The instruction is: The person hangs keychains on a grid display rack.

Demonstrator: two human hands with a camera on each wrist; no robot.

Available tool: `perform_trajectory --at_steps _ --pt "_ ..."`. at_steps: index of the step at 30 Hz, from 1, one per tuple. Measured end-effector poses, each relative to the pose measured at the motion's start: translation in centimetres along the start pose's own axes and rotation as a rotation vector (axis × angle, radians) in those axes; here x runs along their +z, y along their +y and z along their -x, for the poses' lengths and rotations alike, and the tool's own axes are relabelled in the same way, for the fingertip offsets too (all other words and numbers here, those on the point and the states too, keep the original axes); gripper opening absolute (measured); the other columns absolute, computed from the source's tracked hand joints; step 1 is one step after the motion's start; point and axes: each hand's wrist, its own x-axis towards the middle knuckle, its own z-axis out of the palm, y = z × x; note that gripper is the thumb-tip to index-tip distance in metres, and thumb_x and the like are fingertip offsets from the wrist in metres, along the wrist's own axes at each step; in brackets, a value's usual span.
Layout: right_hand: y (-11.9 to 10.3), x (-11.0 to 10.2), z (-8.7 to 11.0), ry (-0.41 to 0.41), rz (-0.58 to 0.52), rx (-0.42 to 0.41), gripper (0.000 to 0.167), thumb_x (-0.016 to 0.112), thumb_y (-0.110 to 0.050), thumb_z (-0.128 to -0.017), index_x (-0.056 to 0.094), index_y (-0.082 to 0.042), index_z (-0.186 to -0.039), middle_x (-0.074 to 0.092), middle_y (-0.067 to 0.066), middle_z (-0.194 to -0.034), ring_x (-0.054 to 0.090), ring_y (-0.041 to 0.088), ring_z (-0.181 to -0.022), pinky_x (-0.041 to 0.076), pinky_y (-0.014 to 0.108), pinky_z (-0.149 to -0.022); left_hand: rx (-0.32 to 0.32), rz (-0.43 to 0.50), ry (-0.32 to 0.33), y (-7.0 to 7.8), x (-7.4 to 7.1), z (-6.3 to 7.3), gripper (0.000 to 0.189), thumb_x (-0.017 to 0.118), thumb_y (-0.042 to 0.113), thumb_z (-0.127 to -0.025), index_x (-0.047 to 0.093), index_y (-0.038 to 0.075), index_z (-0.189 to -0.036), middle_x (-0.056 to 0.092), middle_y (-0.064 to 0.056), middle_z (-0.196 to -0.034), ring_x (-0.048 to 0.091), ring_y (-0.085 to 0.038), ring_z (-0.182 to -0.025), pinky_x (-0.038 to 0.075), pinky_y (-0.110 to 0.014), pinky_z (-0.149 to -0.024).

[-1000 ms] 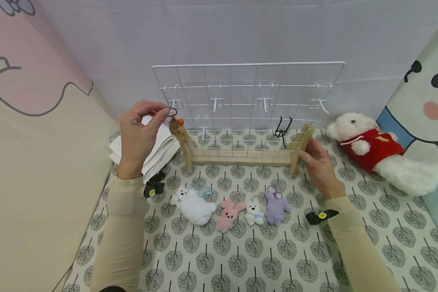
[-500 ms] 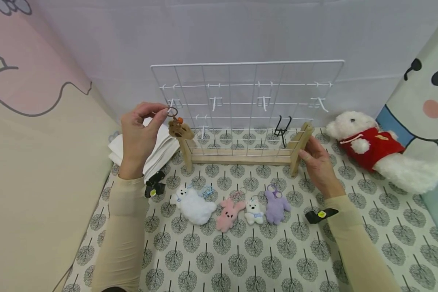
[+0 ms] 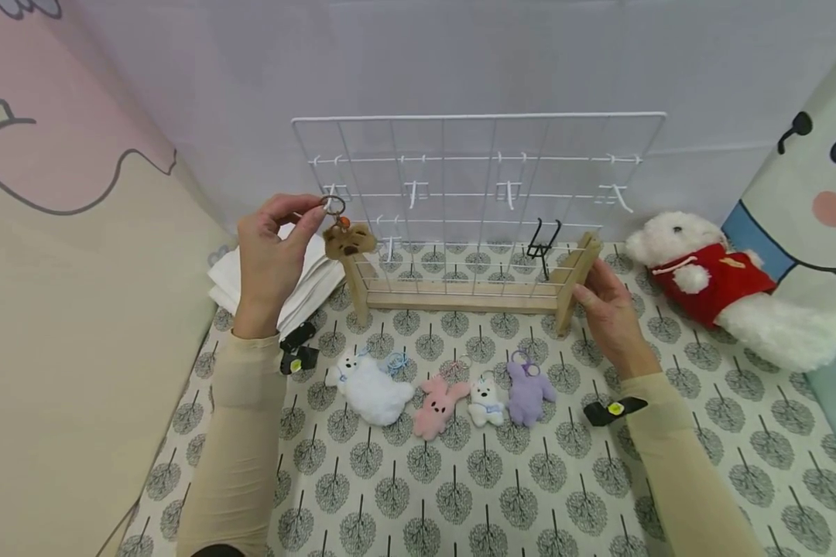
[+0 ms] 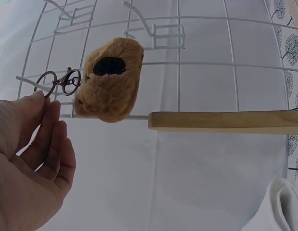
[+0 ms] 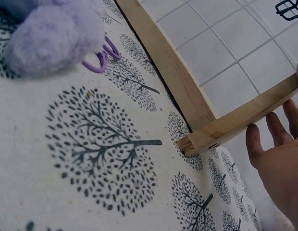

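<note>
The brown plush keychain (image 3: 351,243) is suspended at the left end of the white wire rack (image 3: 477,117), its metal ring (image 3: 344,206) pinched by the left hand (image 3: 272,247); whether the white hook (image 4: 25,81) is encircled cannot be told. Released off-hook, it could be dropped. The right wooden leg (image 3: 574,286) is gripped by the right hand (image 3: 608,308). The pink rabbit plush (image 3: 437,408) is laid in front.

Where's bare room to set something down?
White tree-print tablecloth, in front of the pink plush rabbit, between the beige sleeves. Crowded: around the left wooden post, with the left hand, brown plush keychain and folded white cloth.
</note>
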Motion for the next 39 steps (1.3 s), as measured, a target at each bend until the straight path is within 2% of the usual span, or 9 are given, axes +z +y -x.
perform_trajectory --at_steps 8,15,19,23,31,34,39 --pt "-0.1 0.1 0.0 0.025 -0.007 0.016 0.060 0.052 0.007 -0.107 0.039 -0.009 -0.163 0.045 0.003 -0.156 0.035 0.025 -0.149 0.031 0.028 -0.122 -0.019 -0.002 0.008 -0.4 0.0 0.3 0.014 0.078 0.006 -0.096 0.078 -0.005 -0.105 0.073 0.011 -0.094 0.062 -0.012 -0.085 0.045 -0.025 -0.081" --pt "0.0 0.1 -0.1 0.030 -0.015 0.002 0.059 0.052 0.009 -0.106 0.041 -0.007 -0.162 0.050 0.002 -0.152 0.040 0.022 -0.144 0.034 0.028 -0.119 -0.038 -0.014 0.008 -1.0 -0.4 1.2 0.013 0.076 0.005 -0.097 0.079 -0.003 -0.107 0.074 0.011 -0.097 0.063 -0.012 -0.088 0.047 -0.024 -0.084" --pt "0.0 0.2 -0.2 0.034 -0.031 -0.029 0.058 0.051 0.011 -0.105 0.043 -0.006 -0.160 0.054 0.002 -0.149 0.045 0.021 -0.140 0.037 0.027 -0.116 -0.048 -0.021 0.022 -1.5 -0.7 2.2 0.013 0.076 0.006 -0.097 0.079 -0.002 -0.108 0.075 0.010 -0.098 0.064 -0.012 -0.089 0.048 -0.024 -0.084" --pt "0.0 0.2 -0.2 0.018 -0.032 -0.041 0.058 0.049 0.012 -0.105 0.045 -0.006 -0.159 0.055 0.003 -0.149 0.046 0.020 -0.139 0.038 0.026 -0.115 -0.090 -0.031 0.043 -2.4 -1.2 3.6 0.013 0.076 0.003 -0.096 0.079 -0.001 -0.108 0.076 0.009 -0.097 0.064 -0.010 -0.088 0.047 -0.024 -0.082" --pt "-0.1 0.1 -0.3 -0.001 0.005 -0.013 0.059 0.050 0.010 -0.106 0.041 -0.010 -0.162 0.049 0.003 -0.155 0.041 0.022 -0.145 0.035 0.027 -0.119 -0.197 -0.056 0.050 -4.3 -1.7 6.1 0.014 0.077 0.006 -0.097 0.080 0.000 -0.109 0.077 -0.006 -0.100 0.063 -0.008 -0.088 0.047 -0.025 -0.081" --pt "0.0 0.0 -0.3 0.001 -0.003 -0.013 0.060 0.050 0.010 -0.106 0.041 -0.009 -0.162 0.049 0.003 -0.155 0.041 0.021 -0.144 0.036 0.027 -0.118 -0.223 -0.070 0.041 -4.3 -1.5 6.9 0.014 0.075 0.004 -0.098 0.078 -0.003 -0.110 0.076 -0.005 -0.099 0.062 -0.006 -0.087 0.047 -0.025 -0.081" --pt "0.2 0.0 -0.3 0.011 -0.044 -0.022 0.059 0.049 0.011 -0.106 0.043 -0.008 -0.161 0.054 0.002 -0.151 0.047 0.018 -0.139 0.038 0.025 -0.114 -0.246 -0.079 0.004 -3.5 -1.0 8.0 0.017 0.072 0.001 -0.099 0.075 -0.010 -0.112 0.075 -0.009 -0.100 0.060 -0.004 -0.087 0.046 -0.024 -0.081"
